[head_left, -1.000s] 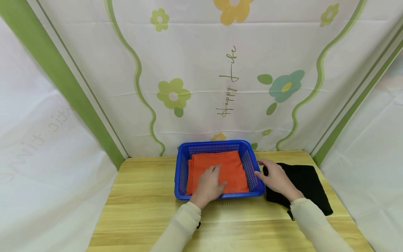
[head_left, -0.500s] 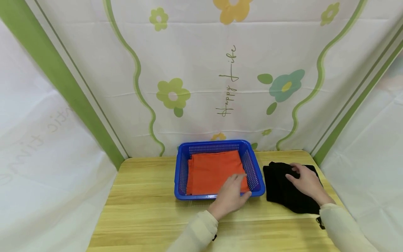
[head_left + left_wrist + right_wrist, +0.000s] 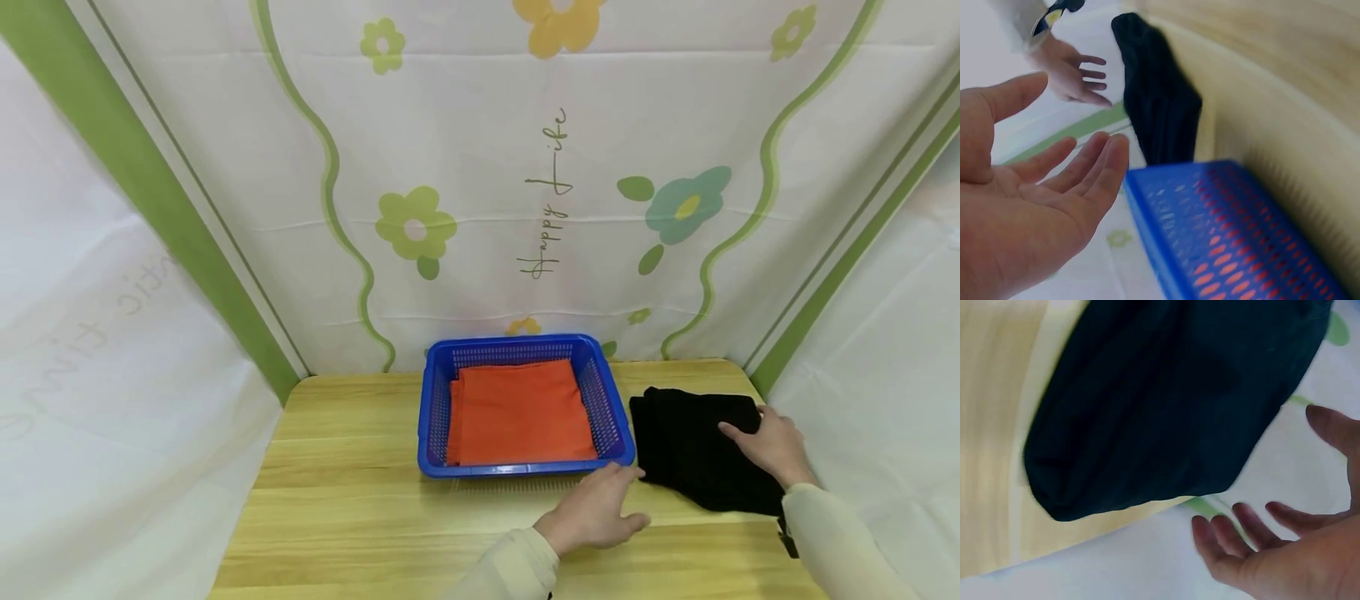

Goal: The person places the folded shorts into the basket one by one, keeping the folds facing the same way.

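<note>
A folded black cloth point(image 3: 693, 450), its exact kind unclear, lies on the table to the right of the basket. At its far right edge hovers my right hand point(image 3: 776, 446), fingers spread and loosely bent; the right wrist view shows nothing in its grasp. My left hand point(image 3: 596, 510) is in front of the basket's near right corner, with thumb and fingers apart and holding nothing. The blue plastic basket point(image 3: 427, 433) contains a folded orange-red cloth point(image 3: 525, 414). In the left wrist view, the black cloth point(image 3: 1157, 94) shows beyond the basket point(image 3: 1179, 206).
The wooden table point(image 3: 337, 483) stretches left and forward of the basket. A white patterned curtain point(image 3: 480, 292) hangs close behind the basket, and white sheets point(image 3: 900, 400) close in both sides.
The left hand has moved right and nearer, from above the orange-red cloth to outside the basket. The right hand has gone from the basket's right rim to the black cloth's far right edge.
</note>
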Motion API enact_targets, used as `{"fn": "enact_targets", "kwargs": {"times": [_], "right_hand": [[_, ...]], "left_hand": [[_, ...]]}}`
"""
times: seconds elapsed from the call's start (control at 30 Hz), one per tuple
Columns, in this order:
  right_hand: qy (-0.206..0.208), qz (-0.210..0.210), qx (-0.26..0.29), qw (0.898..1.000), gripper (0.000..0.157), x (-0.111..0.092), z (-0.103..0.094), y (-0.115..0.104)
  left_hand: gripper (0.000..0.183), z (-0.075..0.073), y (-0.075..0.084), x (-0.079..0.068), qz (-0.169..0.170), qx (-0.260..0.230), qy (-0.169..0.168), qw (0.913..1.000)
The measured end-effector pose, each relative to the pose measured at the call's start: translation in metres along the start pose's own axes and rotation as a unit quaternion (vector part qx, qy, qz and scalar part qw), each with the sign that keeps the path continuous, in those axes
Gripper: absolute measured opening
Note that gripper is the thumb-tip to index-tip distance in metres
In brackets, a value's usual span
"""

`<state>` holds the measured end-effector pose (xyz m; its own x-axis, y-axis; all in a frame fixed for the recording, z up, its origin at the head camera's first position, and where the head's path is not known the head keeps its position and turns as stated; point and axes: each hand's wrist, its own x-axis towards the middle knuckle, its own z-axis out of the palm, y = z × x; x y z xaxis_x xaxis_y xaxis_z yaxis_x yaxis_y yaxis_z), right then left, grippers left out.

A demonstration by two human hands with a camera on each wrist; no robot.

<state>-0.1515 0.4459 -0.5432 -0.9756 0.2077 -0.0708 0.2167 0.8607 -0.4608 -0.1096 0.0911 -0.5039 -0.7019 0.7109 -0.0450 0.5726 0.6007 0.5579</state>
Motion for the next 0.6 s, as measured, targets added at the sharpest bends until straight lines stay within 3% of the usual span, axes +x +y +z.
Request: {"fn": "enact_targets", "kwargs": {"times": [0.1,0.2,0.37,0.47,0.6], "right_hand": [[-0.026,0.033,-0.006,0.999,0.110,0.003,0.003,0.009],[-0.056,0.060,-0.013,0.997,0.119,0.005,0.007,0.016],[-0.101,0.083,0.004,0.991,0.124,0.005,0.018,0.025],[-0.098,0.085,0.009,0.992,0.122,0.004,0.024,0.027],[-0.084,0.092,0.000,0.992,0.122,0.004,0.030,0.028]], "left_hand": [[0.057,0.013,0.001,0.003,-0.020,0.002,-0.028,0.9994],[0.060,0.027,0.000,0.007,-0.043,-0.003,-0.036,0.9984],[0.067,0.047,-0.003,0.017,-0.100,-0.069,-0.050,0.9913],[0.074,0.056,-0.006,0.024,-0.142,-0.132,-0.057,0.9794],[0.084,0.067,-0.012,0.033,-0.185,-0.238,-0.040,0.9527]]}}
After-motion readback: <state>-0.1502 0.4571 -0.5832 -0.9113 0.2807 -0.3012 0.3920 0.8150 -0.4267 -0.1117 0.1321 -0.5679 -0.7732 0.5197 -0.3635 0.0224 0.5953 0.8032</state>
